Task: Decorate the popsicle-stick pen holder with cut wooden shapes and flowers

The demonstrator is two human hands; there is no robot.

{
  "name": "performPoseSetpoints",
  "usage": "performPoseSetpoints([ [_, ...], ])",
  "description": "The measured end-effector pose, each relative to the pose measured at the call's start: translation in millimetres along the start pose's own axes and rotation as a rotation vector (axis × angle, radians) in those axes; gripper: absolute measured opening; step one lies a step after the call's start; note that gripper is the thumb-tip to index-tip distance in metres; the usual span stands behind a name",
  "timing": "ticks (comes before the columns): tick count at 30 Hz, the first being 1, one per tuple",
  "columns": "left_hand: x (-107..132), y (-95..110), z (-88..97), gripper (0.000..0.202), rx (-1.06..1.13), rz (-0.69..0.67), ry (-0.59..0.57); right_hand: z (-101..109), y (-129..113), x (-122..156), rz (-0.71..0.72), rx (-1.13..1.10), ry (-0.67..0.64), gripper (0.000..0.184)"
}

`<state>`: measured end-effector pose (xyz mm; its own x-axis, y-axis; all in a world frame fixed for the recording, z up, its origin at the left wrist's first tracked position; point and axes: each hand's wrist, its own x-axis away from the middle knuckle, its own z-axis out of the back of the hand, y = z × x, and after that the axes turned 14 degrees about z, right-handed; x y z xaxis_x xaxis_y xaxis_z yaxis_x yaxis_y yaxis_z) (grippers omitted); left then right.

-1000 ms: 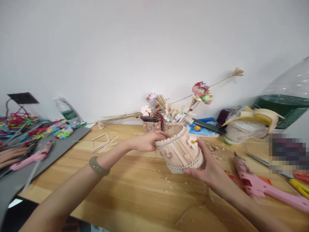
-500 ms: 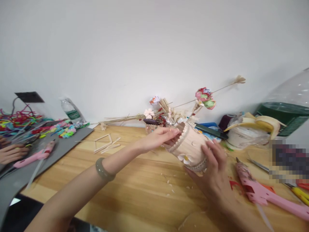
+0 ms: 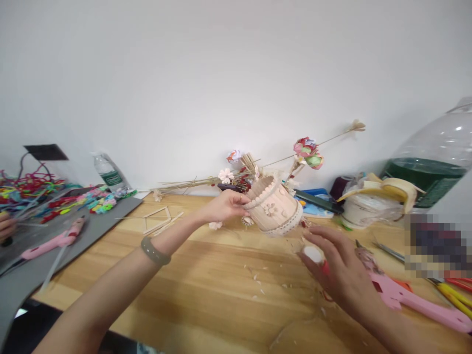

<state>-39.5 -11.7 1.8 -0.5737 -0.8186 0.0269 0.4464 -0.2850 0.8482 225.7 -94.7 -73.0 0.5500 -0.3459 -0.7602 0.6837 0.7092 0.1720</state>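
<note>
My left hand [image 3: 227, 205] pinches the rim of a small pale wooden pot [image 3: 278, 214], with the fingers partly hidden behind it. The pot is tilted, its mouth towards the upper left, and carries a scalloped trim, a wooden flower and a lace band round its base. My right hand [image 3: 335, 260] is apart from the pot, to its lower right, thumb and fingers spread. A white round piece [image 3: 312, 253] with a bit of red beside it shows between thumb and fingers; whether the hand touches it I cannot tell.
Dried and paper flowers [image 3: 308, 152] stand behind the pot. At right are a pink glue gun [image 3: 409, 295], yellow-handled pliers [image 3: 453, 295], a banana peel [image 3: 391, 189] and a large bottle [image 3: 424, 172]. Craft sticks [image 3: 157, 221] lie left; another person's hand [image 3: 6, 228] shows at the far left.
My right hand has let go of the pot and moved down and right. The pot has turned in my left hand, so the wooden flower now faces me.
</note>
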Motion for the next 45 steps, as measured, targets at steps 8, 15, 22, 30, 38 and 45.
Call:
performPoseSetpoints([
  [8, -4.4, -14.6, 16.1, 0.027, -0.331, -0.086, -0.005, 22.0, 16.4, 6.4, -0.408, -0.14, -0.351, 0.035],
  [15, -10.3, -12.0, 9.3, 0.027, -0.562, -0.152, 0.0, 15.6, 19.8, -3.5, -0.616, -0.271, -0.464, 0.033],
  [22, -19.3, -16.5, -11.8, 0.038, -0.732, -0.19, 0.019, -4.8, 11.2, -12.8, -0.753, -0.548, -0.552, 0.015],
  [30, -18.4, -8.9, -19.0, 0.041, -0.843, -0.171, 0.023, -28.4, -5.0, -25.1, -1.113, -0.806, -0.569, 0.029],
  [38, -14.2, -4.0, -21.7, 0.039, -0.916, -0.158, 0.035, -44.8, -9.4, -28.5, -1.351, -0.943, -0.45, 0.032],
  [45, -12.4, 1.9, -21.5, 0.045, -0.984, -0.171, -0.01, -42.9, -9.4, -28.7, -1.415, -0.928, -0.407, 0.032],
])
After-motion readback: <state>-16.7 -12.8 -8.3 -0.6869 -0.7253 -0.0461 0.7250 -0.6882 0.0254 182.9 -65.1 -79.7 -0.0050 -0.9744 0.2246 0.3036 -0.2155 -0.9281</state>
